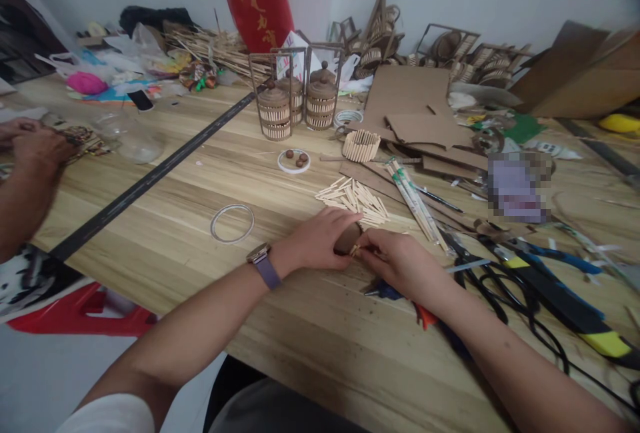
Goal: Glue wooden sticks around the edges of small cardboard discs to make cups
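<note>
My left hand (320,238), with a watch at its wrist, is curved round a small brown disc (347,238) near the table's middle. The fingers of my right hand (393,256) pinch a tiny pale stick piece (355,250) at the disc's right edge. Just beyond both hands lies a loose pile of short wooden sticks (354,198). A ring of upright sticks (361,146) stands behind that pile. Left of my left hand, a roll of tape (232,223) lies flat. Another tape roll (294,161) has several brown balls inside it.
Small lidded stick baskets (275,113) stand at the back. Pliers (560,256), a black cable and a utility knife (565,306) lie at right. Cardboard (407,100) covers the back right. Another person's hands (37,143) work at far left, near a plastic jar (135,140).
</note>
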`<act>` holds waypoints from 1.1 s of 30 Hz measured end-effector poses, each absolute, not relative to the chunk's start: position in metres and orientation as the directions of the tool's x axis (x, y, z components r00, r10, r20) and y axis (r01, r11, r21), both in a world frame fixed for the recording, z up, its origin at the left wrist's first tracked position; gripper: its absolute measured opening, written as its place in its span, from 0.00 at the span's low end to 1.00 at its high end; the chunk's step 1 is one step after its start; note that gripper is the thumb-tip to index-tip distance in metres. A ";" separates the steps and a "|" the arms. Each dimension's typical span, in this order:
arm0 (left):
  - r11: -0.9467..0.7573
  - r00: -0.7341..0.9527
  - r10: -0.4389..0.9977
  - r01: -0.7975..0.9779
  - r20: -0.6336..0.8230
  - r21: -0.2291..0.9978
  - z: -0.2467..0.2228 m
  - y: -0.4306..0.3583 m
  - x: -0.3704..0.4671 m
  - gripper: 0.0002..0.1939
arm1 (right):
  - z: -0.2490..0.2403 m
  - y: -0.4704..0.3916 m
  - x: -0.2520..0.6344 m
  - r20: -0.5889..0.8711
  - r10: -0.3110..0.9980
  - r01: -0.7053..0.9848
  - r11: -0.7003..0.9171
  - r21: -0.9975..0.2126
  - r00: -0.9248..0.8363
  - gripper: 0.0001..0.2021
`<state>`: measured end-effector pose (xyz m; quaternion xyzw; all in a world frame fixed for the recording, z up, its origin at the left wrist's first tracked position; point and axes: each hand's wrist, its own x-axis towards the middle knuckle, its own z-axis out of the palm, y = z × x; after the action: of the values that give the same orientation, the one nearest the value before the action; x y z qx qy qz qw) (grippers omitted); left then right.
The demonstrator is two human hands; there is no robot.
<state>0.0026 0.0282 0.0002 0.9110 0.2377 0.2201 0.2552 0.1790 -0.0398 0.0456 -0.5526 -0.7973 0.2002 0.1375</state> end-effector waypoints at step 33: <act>-0.766 0.736 0.615 0.474 0.281 0.434 0.000 0.014 0.014 0.33 | 0.083 -0.083 0.236 -0.254 0.954 0.966 0.096 -0.239 -0.158 0.16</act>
<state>0.0144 0.0136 0.0003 0.9162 0.2972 0.2085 0.1695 0.2359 -0.0826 0.0831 -0.6488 -0.7401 0.1764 -0.0168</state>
